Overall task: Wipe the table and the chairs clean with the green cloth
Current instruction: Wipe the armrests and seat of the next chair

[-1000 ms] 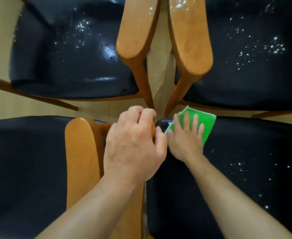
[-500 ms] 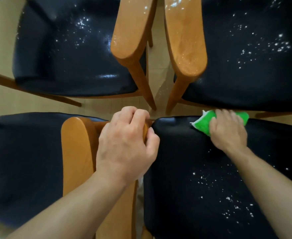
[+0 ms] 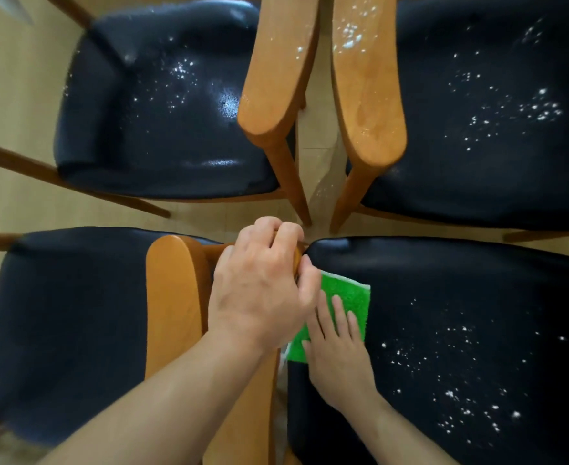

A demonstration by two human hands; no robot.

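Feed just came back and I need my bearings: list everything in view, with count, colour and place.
chairs: four, black seats with orange-brown wooden armrests, one per quarter of the view; near-right chair is the one under the cloth
white specks: many, white, on the near-right seat, both far seats and the two far armrests; none seen on the near-left seat
green cloth: one, bright green, flat on the near-right seat at its left edge
floor: beige, showing between the chairs
left hand: one, grips the end of the near-right chair's wooden armrest
right hand: one, fingers flat, presses the green cloth
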